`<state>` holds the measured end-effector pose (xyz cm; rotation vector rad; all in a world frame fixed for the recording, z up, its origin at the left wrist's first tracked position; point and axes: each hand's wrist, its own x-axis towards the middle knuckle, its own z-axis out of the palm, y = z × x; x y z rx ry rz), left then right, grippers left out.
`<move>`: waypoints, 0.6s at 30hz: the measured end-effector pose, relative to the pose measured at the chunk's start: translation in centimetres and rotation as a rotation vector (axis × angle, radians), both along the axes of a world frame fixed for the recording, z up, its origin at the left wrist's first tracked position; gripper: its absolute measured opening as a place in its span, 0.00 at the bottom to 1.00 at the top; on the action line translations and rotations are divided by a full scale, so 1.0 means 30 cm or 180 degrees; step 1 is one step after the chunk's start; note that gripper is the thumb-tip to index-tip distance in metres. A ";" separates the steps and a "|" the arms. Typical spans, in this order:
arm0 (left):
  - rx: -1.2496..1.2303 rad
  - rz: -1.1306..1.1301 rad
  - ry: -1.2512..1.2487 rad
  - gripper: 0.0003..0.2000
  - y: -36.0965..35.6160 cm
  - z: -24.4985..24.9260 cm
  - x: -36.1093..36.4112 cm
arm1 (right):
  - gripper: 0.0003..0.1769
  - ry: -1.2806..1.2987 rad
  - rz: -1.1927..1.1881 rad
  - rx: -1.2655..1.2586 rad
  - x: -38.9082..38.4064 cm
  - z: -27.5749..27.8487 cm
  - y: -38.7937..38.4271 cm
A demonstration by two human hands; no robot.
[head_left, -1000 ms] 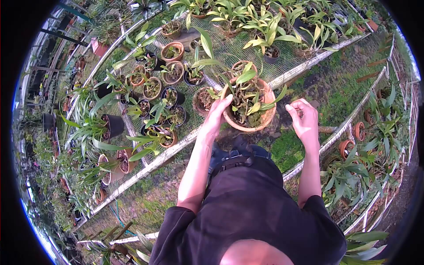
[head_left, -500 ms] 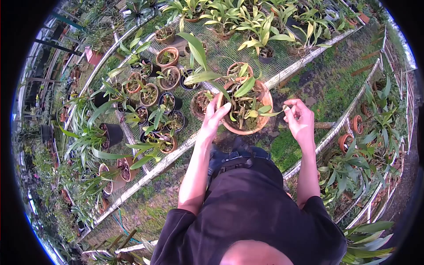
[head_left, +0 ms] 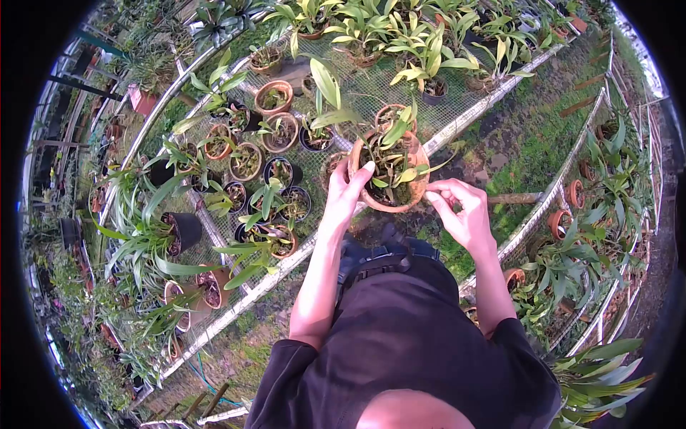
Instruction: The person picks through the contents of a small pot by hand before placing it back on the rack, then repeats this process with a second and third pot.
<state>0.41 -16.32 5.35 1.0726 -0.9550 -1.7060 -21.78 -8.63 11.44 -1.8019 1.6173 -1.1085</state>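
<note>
My left hand (head_left: pixel 345 189) grips the left rim of a terracotta pot (head_left: pixel 419 193), its thumb over the edge and its fingers outside. An orchid-like plant (head_left: pixel 386 164) with broad green leaves and some yellowish ones grows in the pot, which is tilted so that its inside shows. At the right rim is my right hand (head_left: pixel 461 214), thumb and forefinger brought together in a pinch. Whether those fingertips hold the rim or some small thing there cannot be made out. A yellowish leaf (head_left: pixel 416 173) points toward the right, just above the right fingertips.
A mesh-topped bench (head_left: pixel 343 71) with a pale edge rail (head_left: pixel 468 118) carries several clay and black pots on the left. Leafy plants (head_left: pixel 429 61) stand along its far end. Another rail (head_left: pixel 547 200) with potted plants runs on the right. Mossy ground (head_left: pixel 514 168) lies between.
My right hand has moved left and down from a leaf's tip to the pot's right rim. The pot has turned slightly in my left hand, which keeps its grip.
</note>
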 end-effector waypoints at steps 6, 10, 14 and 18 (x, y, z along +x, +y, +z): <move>-0.0330 0.0080 -0.0540 0.37 -0.058 -0.097 0.072 | 0.09 0.1414 0.0935 -0.0167 0.207 -0.008 -0.113; -0.0419 0.0017 -0.1062 0.42 -0.068 -0.101 0.124 | 0.05 0.2084 0.1216 0.0352 0.276 -0.029 -0.174; -0.0300 -0.0205 -0.1243 0.42 -0.079 -0.114 0.172 | 0.05 0.1972 0.1289 0.0363 0.315 -0.056 -0.191; -0.0393 -0.0244 -0.1303 0.42 -0.081 -0.137 0.189 | 0.05 0.2019 0.1116 0.0714 0.325 -0.028 -0.194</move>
